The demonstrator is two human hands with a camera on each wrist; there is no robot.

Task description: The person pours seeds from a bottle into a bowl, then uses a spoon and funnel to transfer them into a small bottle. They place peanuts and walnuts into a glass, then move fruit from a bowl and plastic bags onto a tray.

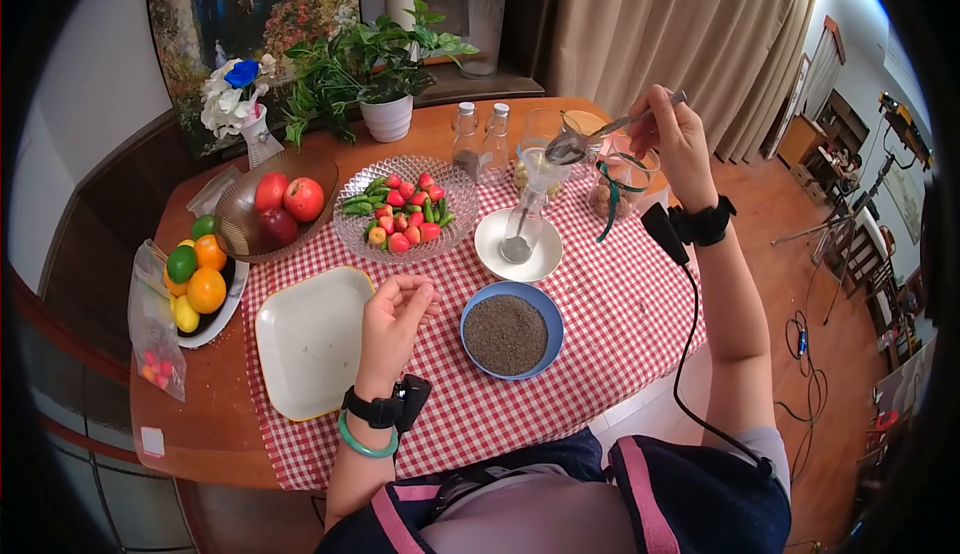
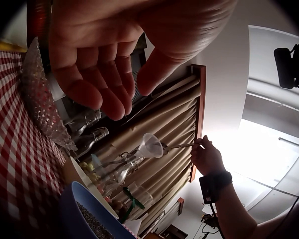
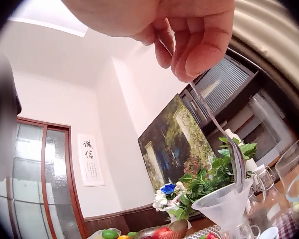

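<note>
My right hand [image 1: 675, 144] pinches the handle of a metal spoon [image 1: 568, 147] and holds it high. The spoon's bowl dips at the mouth of a clear funnel [image 3: 224, 204], tilted over its rim. That funnel stands in the neck of a small glass bottle [image 1: 520, 237], which has dark grains at its bottom. A white bowl [image 1: 552, 261] lies under the bottle. Nearer to me, a blue bowl [image 1: 468, 344] contains dark, seed-like grains [image 1: 505, 334]. Between the blue bowl and a white tray [image 1: 310, 344], my left hand [image 1: 392, 319] hovers with loosely curled fingers, holding nothing.
Behind the funnel stand two stoppered bottles [image 1: 494, 144] and a jar with a green ribbon [image 1: 617, 194]. A glass plate of strawberries and peppers [image 1: 350, 229], a fruit bowl [image 1: 235, 239] and a potted plant [image 1: 386, 119] occupy the left and back. A cable [image 1: 690, 344] trails from my right wrist.
</note>
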